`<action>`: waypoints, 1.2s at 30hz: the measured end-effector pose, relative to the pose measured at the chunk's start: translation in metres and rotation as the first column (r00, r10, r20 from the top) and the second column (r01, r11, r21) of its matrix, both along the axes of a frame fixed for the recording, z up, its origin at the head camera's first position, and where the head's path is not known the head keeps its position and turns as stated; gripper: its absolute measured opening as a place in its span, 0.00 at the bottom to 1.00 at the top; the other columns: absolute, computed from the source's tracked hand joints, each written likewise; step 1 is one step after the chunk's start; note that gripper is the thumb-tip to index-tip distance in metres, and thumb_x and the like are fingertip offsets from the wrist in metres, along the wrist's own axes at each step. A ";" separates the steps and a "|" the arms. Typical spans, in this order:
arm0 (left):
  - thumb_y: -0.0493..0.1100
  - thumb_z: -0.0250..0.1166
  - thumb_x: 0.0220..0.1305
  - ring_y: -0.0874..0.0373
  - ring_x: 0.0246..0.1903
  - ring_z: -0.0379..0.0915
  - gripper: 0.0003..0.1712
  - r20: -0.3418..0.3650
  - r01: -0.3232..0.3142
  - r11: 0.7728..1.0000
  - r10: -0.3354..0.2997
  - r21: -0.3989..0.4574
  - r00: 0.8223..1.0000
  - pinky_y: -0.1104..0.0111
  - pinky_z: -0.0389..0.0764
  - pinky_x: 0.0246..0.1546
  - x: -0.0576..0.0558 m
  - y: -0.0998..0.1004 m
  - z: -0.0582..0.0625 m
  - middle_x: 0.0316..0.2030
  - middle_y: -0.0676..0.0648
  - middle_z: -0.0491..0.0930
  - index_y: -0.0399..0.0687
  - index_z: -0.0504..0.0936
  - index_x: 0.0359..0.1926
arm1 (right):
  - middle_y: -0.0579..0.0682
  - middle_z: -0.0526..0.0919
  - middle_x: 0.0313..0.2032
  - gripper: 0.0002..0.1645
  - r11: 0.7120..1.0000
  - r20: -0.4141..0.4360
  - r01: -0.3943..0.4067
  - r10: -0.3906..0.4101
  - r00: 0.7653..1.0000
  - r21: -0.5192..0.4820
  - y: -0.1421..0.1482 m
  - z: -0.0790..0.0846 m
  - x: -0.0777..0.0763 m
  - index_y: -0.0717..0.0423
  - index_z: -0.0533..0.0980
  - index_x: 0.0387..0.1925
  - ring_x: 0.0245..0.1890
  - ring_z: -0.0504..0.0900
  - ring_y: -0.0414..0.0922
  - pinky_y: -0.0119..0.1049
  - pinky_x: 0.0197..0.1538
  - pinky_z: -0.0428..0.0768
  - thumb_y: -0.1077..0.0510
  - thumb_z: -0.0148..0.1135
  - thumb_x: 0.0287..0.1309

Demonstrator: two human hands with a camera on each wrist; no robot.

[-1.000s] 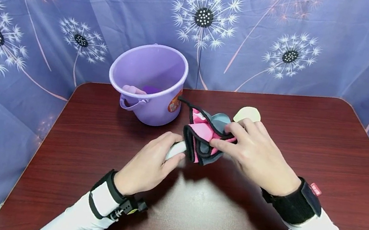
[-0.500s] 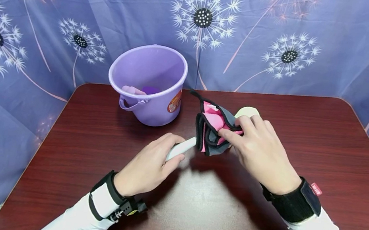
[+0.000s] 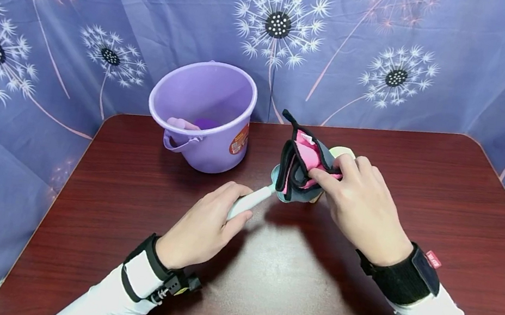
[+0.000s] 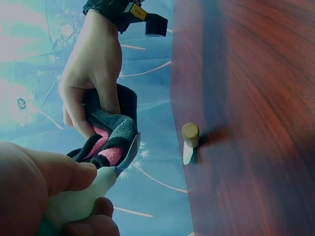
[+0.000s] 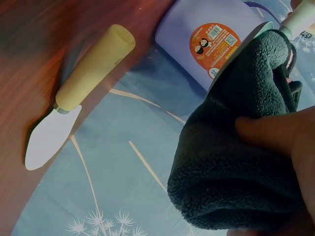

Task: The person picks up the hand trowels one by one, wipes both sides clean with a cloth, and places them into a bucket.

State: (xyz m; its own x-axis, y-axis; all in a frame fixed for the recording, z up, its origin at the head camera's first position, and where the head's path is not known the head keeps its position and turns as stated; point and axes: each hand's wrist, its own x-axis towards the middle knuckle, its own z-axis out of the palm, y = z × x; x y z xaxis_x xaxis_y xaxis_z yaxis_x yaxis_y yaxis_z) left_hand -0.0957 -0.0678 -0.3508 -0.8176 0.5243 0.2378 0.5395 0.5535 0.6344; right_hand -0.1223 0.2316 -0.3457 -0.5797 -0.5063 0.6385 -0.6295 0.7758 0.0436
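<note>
In the head view my left hand (image 3: 202,226) grips the white handle of a trowel-like tool (image 3: 249,202), thumb along one side. Its grey-blue blade shows only at the edges, behind a folded cloth (image 3: 308,158). The cloth is pink and grey with black edging. My right hand (image 3: 358,207) pinches it against the blade, above the table. In the right wrist view the cloth's dark plush side (image 5: 236,172) faces the camera, and a blade edge (image 5: 241,55) emerges beside it.
A purple bucket (image 3: 218,152) with pinkish-purple things (image 3: 182,123) inside stands left of the cloth on the dark red table (image 3: 128,187). Beyond my right hand lies a wooden-handled trowel (image 5: 93,71) with a pale leaf-shaped blade. A blue dandelion-print curtain (image 3: 323,25) hangs behind.
The right hand has slid the cloth up and right along the blade, away from the left hand. More of the white handle and the blade's base now show. The left hand stays put.
</note>
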 end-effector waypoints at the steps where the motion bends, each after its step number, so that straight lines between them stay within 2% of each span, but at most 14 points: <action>1: 0.40 0.65 0.77 0.61 0.38 0.74 0.11 0.000 0.000 1.000 0.000 -0.001 1.000 0.64 0.78 0.43 0.000 0.000 0.000 0.42 0.54 0.76 0.44 0.80 0.55 | 0.61 0.73 0.39 0.27 1.000 -0.001 0.005 -0.005 1.000 -0.005 0.000 0.000 0.000 0.53 0.84 0.52 0.29 0.67 0.59 0.48 0.30 0.65 0.73 0.74 0.49; 10: 0.40 0.64 0.77 0.60 0.37 0.73 0.11 -0.004 -0.004 1.000 0.004 0.001 1.000 0.64 0.77 0.42 0.001 -0.001 0.000 0.41 0.53 0.75 0.44 0.80 0.56 | 0.61 0.73 0.37 0.23 0.997 0.022 0.037 -0.036 0.999 -0.065 0.000 -0.001 0.001 0.55 0.83 0.51 0.27 0.67 0.58 0.47 0.30 0.66 0.71 0.73 0.52; 17: 0.40 0.64 0.77 0.61 0.36 0.72 0.11 -0.016 -0.002 1.000 0.002 0.011 1.000 0.65 0.77 0.40 0.001 -0.001 -0.001 0.40 0.54 0.75 0.44 0.79 0.56 | 0.59 0.71 0.36 0.23 0.991 0.105 0.072 -0.061 0.993 -0.109 -0.001 -0.002 0.005 0.58 0.84 0.54 0.26 0.68 0.56 0.45 0.32 0.68 0.71 0.66 0.56; 22: 0.40 0.64 0.77 0.60 0.36 0.72 0.11 -0.032 0.001 1.000 0.000 0.011 0.999 0.65 0.77 0.40 0.001 -0.001 -0.001 0.40 0.54 0.74 0.44 0.79 0.56 | 0.58 0.72 0.36 0.21 0.988 0.131 0.089 -0.073 0.989 -0.122 -0.006 -0.004 0.009 0.60 0.82 0.54 0.25 0.70 0.54 0.45 0.30 0.71 0.69 0.61 0.58; 31: 0.39 0.65 0.77 0.61 0.36 0.72 0.11 -0.052 0.005 1.000 -0.004 0.015 0.999 0.65 0.77 0.39 0.001 0.001 -0.003 0.39 0.54 0.73 0.45 0.79 0.56 | 0.56 0.74 0.34 0.21 0.990 0.192 0.076 -0.053 0.980 -0.116 -0.014 -0.001 0.018 0.62 0.82 0.52 0.24 0.72 0.50 0.45 0.29 0.76 0.66 0.72 0.55; 36: 0.39 0.65 0.76 0.61 0.35 0.72 0.12 -0.067 -0.003 1.000 0.003 0.008 0.998 0.65 0.77 0.39 0.001 -0.003 -0.003 0.40 0.53 0.74 0.45 0.78 0.56 | 0.55 0.73 0.35 0.19 0.993 0.222 0.044 -0.018 0.975 -0.109 -0.018 -0.001 0.018 0.61 0.82 0.51 0.24 0.71 0.48 0.43 0.30 0.74 0.67 0.70 0.56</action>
